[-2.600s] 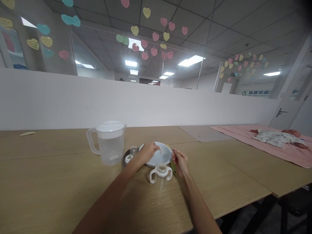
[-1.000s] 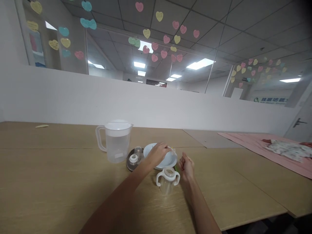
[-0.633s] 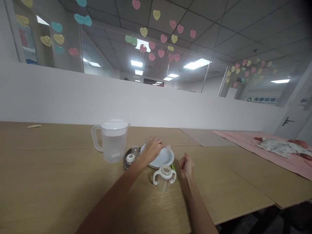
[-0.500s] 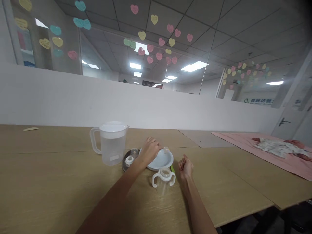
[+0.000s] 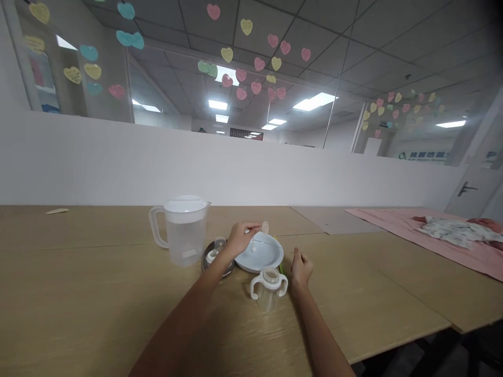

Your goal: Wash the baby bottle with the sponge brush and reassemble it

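My left hand (image 5: 240,240) is above the pale bowl (image 5: 271,256), its fingers pinching a bottle nipple (image 5: 264,228), small and translucent. A thin straw with a white rounded end hangs below these fingers over the bowl; it appears joined to the nipple. To the right of the bowl my right hand (image 5: 302,268) is closed in a pinch near the table; what it holds, if anything, is too small to name. In front of the bowl stands a clear baby bottle (image 5: 269,293), uncapped, with two white handles. A metal dish (image 5: 205,265) carries a clear cap (image 5: 220,243) and a white ring (image 5: 212,255).
Left of the dish stands a lidded translucent pitcher (image 5: 186,235). A thin green item (image 5: 281,268) lies between bowl and right hand. At right, a baby-like figure in patterned clothes (image 5: 448,230) rests on a pink cloth (image 5: 385,222). A white partition (image 5: 236,173) borders the table.
My left hand has lifted and turned, bringing the nipple and straw into sight above the bowl. My right hand stays beside the bowl. The view has shifted slightly.
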`<act>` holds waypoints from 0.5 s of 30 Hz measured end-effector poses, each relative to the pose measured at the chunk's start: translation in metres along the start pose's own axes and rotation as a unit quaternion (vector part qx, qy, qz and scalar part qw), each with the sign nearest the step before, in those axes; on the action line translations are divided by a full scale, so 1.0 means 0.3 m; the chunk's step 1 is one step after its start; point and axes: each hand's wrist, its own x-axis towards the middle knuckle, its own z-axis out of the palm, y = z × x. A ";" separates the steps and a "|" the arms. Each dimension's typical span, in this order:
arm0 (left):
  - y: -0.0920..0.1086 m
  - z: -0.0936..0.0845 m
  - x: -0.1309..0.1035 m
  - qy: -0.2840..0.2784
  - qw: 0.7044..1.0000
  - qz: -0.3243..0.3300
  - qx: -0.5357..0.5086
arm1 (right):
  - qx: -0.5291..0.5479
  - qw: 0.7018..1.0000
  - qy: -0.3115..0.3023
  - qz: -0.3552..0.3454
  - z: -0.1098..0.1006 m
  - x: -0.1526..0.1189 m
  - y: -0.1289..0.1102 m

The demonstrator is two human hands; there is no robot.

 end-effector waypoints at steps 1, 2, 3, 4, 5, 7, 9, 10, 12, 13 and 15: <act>-0.014 0.007 -0.002 -0.019 0.999 -0.010 0.024 | -0.025 1.000 0.000 -0.017 -0.003 -0.001 -0.002; -0.027 0.015 -0.005 -0.037 0.997 -0.012 0.060 | -0.045 0.999 -0.001 -0.031 -0.006 -0.001 -0.004; -0.038 0.023 -0.009 -0.053 0.993 -0.008 0.105 | -0.059 0.997 -0.005 -0.040 -0.007 -0.001 -0.006; -0.048 0.032 -0.013 -0.067 0.986 0.002 0.156 | -0.070 0.996 -0.011 -0.045 -0.007 -0.001 -0.007; -0.056 0.040 -0.018 -0.082 0.975 0.014 0.208 | -0.076 0.996 -0.019 -0.048 -0.007 -0.001 -0.007; -0.067 0.057 -0.027 -0.115 0.949 0.038 0.292 | -0.083 0.995 -0.030 -0.049 -0.003 -0.003 -0.005; -0.077 0.071 -0.035 -0.145 0.930 0.050 0.334 | -0.094 0.994 -0.033 -0.050 -0.001 -0.005 -0.005; -0.082 0.075 -0.038 -0.155 0.924 0.053 0.345 | -0.104 0.993 -0.032 -0.053 -0.001 -0.007 -0.006; -0.093 0.082 -0.041 -0.169 0.918 0.053 0.356 | -0.132 0.989 -0.033 -0.065 -0.003 -0.012 -0.015; -0.099 0.085 -0.041 -0.174 0.914 0.052 0.362 | -0.148 0.985 -0.035 -0.075 -0.005 -0.015 -0.021; -0.112 0.089 -0.039 -0.180 0.908 0.045 0.374 | -0.179 0.978 -0.043 -0.099 -0.009 -0.025 -0.037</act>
